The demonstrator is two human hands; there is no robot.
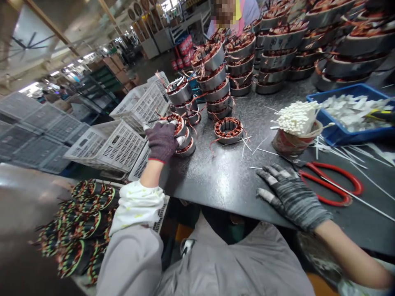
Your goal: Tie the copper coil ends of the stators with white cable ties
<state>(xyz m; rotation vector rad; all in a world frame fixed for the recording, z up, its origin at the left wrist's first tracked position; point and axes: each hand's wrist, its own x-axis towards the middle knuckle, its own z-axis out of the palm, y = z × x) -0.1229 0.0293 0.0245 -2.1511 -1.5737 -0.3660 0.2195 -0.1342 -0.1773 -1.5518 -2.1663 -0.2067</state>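
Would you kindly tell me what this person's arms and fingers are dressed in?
The left glove is dark purple with a red cuff edge; above it, a white oversleeve with small yellow-green marks meets a grey sleeve. The right glove is streaked grey and black, with pale finger bands.

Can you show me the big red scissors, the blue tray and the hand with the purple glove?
Scissors (pixel 336 167): head view, on the red handle.
Blue tray (pixel 352 138): head view, on its front wall.
Left hand (pixel 162 142): head view, on the back of the purple glove.
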